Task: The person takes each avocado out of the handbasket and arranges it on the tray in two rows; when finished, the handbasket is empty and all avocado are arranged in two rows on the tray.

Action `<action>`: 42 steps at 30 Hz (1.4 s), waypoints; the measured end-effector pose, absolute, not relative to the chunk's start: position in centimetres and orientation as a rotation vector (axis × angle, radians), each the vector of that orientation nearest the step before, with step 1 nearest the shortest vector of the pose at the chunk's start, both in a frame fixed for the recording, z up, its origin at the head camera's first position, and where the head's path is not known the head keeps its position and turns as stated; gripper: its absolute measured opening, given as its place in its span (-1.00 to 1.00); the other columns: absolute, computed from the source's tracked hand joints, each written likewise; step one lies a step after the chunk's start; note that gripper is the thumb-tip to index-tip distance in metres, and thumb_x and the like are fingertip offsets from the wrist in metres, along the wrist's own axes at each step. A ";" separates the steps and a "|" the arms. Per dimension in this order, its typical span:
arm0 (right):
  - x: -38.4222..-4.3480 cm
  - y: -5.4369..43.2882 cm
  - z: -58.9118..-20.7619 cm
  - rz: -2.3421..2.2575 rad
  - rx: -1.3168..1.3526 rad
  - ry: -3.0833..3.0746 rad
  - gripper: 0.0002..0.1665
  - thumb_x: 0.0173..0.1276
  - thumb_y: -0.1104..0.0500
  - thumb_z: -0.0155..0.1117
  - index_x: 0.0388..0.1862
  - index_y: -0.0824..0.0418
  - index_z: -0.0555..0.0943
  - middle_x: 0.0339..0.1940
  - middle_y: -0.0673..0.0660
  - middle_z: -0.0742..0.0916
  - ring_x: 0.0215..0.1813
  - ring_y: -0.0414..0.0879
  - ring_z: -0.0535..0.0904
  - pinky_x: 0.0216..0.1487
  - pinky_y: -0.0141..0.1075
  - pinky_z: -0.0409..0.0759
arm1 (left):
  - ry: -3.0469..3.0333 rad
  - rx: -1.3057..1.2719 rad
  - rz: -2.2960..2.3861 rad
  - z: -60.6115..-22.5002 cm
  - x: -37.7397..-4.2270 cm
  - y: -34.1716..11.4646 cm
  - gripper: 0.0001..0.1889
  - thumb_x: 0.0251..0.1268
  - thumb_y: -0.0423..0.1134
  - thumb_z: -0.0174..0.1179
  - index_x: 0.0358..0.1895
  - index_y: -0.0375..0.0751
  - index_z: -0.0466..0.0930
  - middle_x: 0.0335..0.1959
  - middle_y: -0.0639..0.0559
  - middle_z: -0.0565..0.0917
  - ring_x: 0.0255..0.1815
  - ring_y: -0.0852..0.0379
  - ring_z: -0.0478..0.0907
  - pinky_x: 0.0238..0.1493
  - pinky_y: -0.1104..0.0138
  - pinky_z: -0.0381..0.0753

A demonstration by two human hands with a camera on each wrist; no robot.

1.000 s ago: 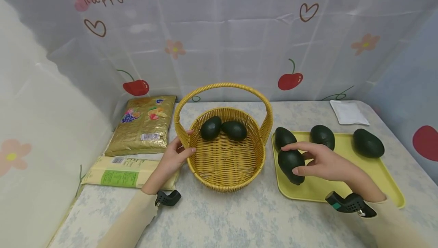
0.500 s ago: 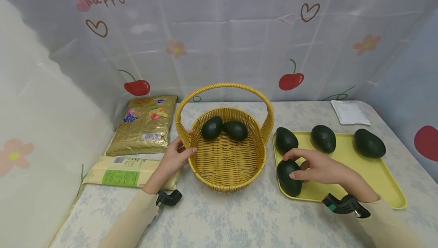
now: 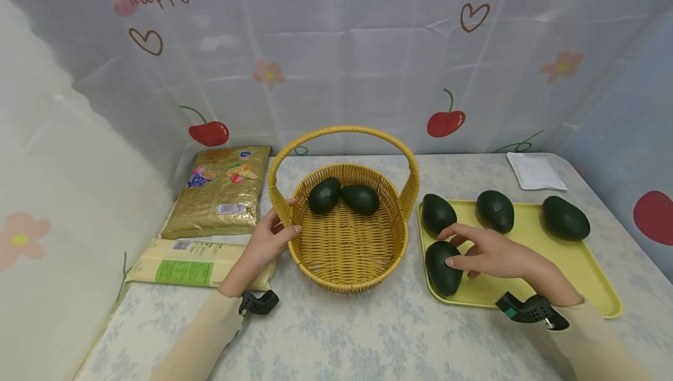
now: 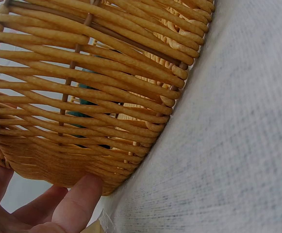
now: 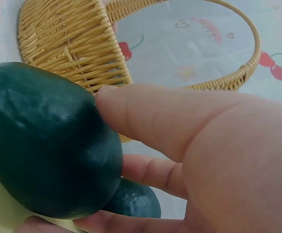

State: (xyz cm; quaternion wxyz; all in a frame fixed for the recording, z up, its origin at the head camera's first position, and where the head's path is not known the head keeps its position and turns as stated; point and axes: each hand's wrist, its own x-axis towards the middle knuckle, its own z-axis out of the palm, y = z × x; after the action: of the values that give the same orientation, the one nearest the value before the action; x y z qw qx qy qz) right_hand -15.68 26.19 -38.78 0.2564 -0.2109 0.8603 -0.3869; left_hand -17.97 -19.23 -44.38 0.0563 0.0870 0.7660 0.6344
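A round yellow woven basket (image 3: 347,284) with a tall arched handle stands on the table, two dark green avocados (image 3: 324,195) lying at its back. My left hand (image 3: 267,241) holds the basket's left side by the handle base; in the left wrist view its fingers (image 4: 77,204) press on the weave. With thumb and fingers, my right hand (image 3: 491,255) grips an avocado (image 3: 440,273) at the near left corner of a yellow tray (image 3: 557,276). The right wrist view shows the thumb on that avocado (image 5: 48,141), fingers on its other side, partly hidden.
Three more avocados lie on the tray: one at the left (image 3: 438,212), one in the middle (image 3: 495,211), one at the right (image 3: 565,218). A gold packet (image 3: 215,194) and a cream-green packet (image 3: 194,264) lie left of the basket. A white packet (image 3: 536,172) sits behind the tray.
The right hand has moved the avocado a little toward the near side of the tray, turning it slightly, then back a touch. My left hand and the basket have stayed put.
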 end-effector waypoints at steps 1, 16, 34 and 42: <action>-15.7 26.2 -38.7 -1.048 -0.572 2.337 -0.39 0.41 0.06 0.37 0.32 0.26 0.41 0.17 0.47 0.62 -0.29 -0.07 0.75 -0.29 -0.29 0.74 | 2.325 0.261 1.924 -44.4 -18.0 -19.2 -0.36 0.42 -0.34 0.20 0.54 -0.10 0.27 0.44 -0.35 0.40 0.33 -0.33 0.52 -0.01 0.33 0.68; -15.6 26.8 -38.3 -1.063 -0.595 2.339 -0.36 0.43 0.09 0.35 0.36 0.30 0.39 0.18 0.47 0.61 -0.23 -0.09 0.76 -0.29 -0.26 0.73 | 2.310 0.245 1.930 -44.5 -18.0 -19.3 -0.36 0.41 -0.33 0.20 0.53 -0.08 0.28 0.43 -0.33 0.40 0.34 -0.32 0.52 -0.01 0.31 0.69; -15.4 27.2 -38.0 -1.071 -0.599 2.356 -0.41 0.46 0.11 0.32 0.35 0.31 0.41 0.18 0.44 0.62 -0.14 -0.13 0.76 -0.27 -0.27 0.73 | 2.309 0.266 1.940 -44.6 -18.1 -19.3 -0.36 0.41 -0.34 0.20 0.53 -0.07 0.29 0.42 -0.35 0.41 0.32 -0.33 0.53 -0.03 0.33 0.69; -15.5 27.4 -37.6 -1.067 -0.612 2.388 -0.43 0.46 0.10 0.32 0.34 0.30 0.44 0.19 0.45 0.61 -0.14 -0.08 0.76 -0.27 -0.30 0.72 | 2.324 0.280 1.926 -44.8 -18.2 -19.4 -0.36 0.42 -0.32 0.20 0.53 -0.05 0.29 0.42 -0.34 0.41 0.31 -0.33 0.54 -0.03 0.34 0.69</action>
State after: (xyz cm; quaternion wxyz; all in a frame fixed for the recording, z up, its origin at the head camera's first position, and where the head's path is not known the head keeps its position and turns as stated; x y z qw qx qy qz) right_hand -15.48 27.38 -37.57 0.2256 -0.2221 0.8661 -0.3869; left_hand -18.20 -19.37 -44.78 0.0548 0.0922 0.7655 0.6344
